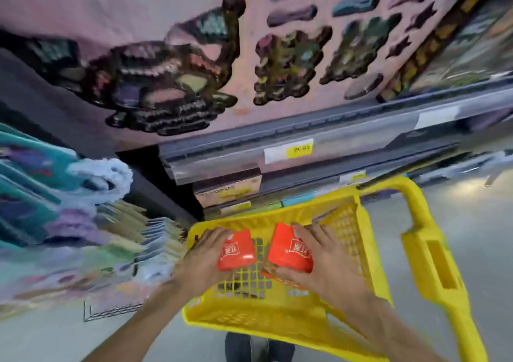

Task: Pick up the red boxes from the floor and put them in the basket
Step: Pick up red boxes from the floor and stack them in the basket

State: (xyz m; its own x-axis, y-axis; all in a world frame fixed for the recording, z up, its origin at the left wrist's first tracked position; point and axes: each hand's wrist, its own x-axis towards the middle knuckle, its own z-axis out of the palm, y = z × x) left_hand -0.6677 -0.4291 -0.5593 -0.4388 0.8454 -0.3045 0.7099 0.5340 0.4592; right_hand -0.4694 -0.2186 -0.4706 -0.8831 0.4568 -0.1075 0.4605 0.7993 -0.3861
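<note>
Head view: two hands inside a yellow basket (280, 314), each gripping a red box. Left hand (204, 253) wrapped around the left box (237, 250), fingers over its far edge. Right hand (323, 259) clamped on the right box (290, 249), thumb along the near edge, fingers across the top. Both boxes low over the mesh bottom, just beside each other, tilted. Yellow handle (433, 253) to the right. Store shelf (305, 145) with price tags beyond; blurred goods at left; grey floor (485, 223) around.
</note>
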